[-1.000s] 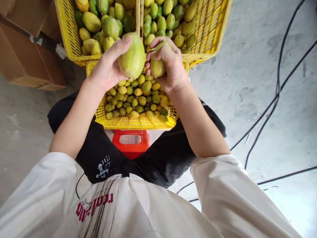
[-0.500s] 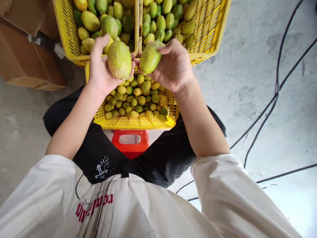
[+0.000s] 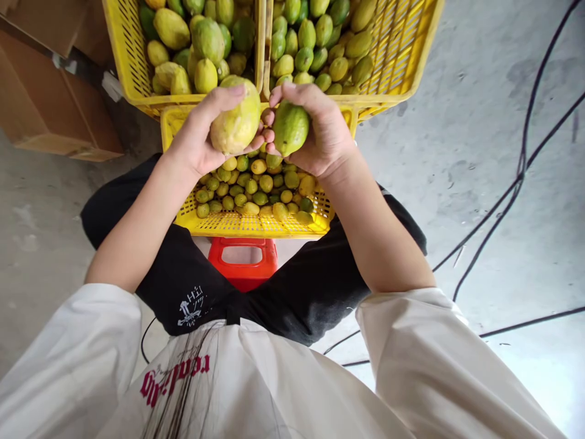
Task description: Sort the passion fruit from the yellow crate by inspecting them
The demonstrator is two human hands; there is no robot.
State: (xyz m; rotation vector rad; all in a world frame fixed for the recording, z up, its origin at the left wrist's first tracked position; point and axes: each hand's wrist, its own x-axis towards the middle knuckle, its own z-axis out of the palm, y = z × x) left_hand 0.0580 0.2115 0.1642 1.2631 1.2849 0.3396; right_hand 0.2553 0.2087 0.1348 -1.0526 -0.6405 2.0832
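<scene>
Holding fruits (image 3: 236, 121) narrowly apart, left hand (image 3: 203, 135), right hand (image 3: 322, 134), near crate rim (image 3: 170, 116)

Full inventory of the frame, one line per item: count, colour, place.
large fruit: 1, yellow-green, in left hand
smaller fruit: 1, green, in right hand
near crate: 1, yellow, below hands
small fruit: dozens, yellow to green, in near crate
far-left crate: 1, yellow, top left of centre
far-right crate: 1, yellow, beside it
fruit in far crates: many, yellow and green
stool: 1, red, between thighs
cardboard boxes: at least 2, brown, upper left
cables: several, black, mostly right
floor: 1, grey, all around
trousers: 1 pair, black, on legs
shirt: 1, white, red lettering, bottom
left hand: 1, bare, upper centre
right hand: 1, bare, beside it
</scene>
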